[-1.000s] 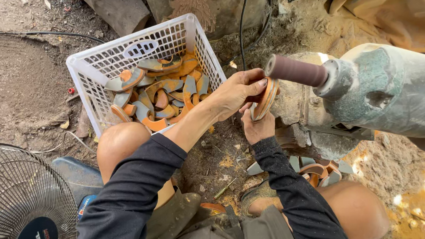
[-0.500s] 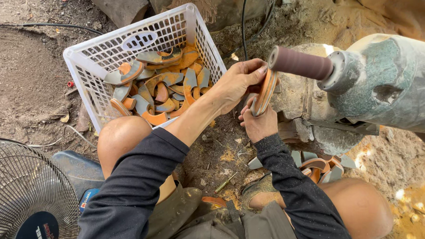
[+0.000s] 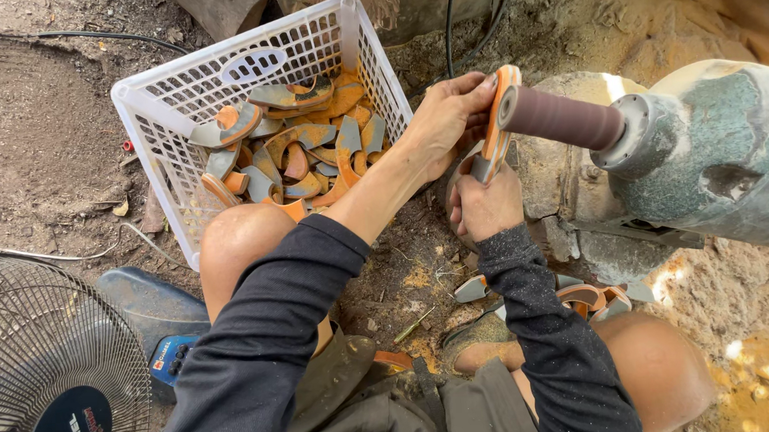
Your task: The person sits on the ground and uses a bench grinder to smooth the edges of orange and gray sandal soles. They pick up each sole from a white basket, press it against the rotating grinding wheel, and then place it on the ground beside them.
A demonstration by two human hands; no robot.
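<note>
Now both hands grip an orange curved piece (image 3: 496, 122) edge-on against the tip of the brown sanding drum (image 3: 561, 118); half a second ago it sat lower, below the drum's end. The left hand (image 3: 446, 119) pinches its top rim, fingers closed; the right hand (image 3: 485, 203) clasps it from below. Behind, a white basket (image 3: 153, 104) holds similar pieces.
</note>
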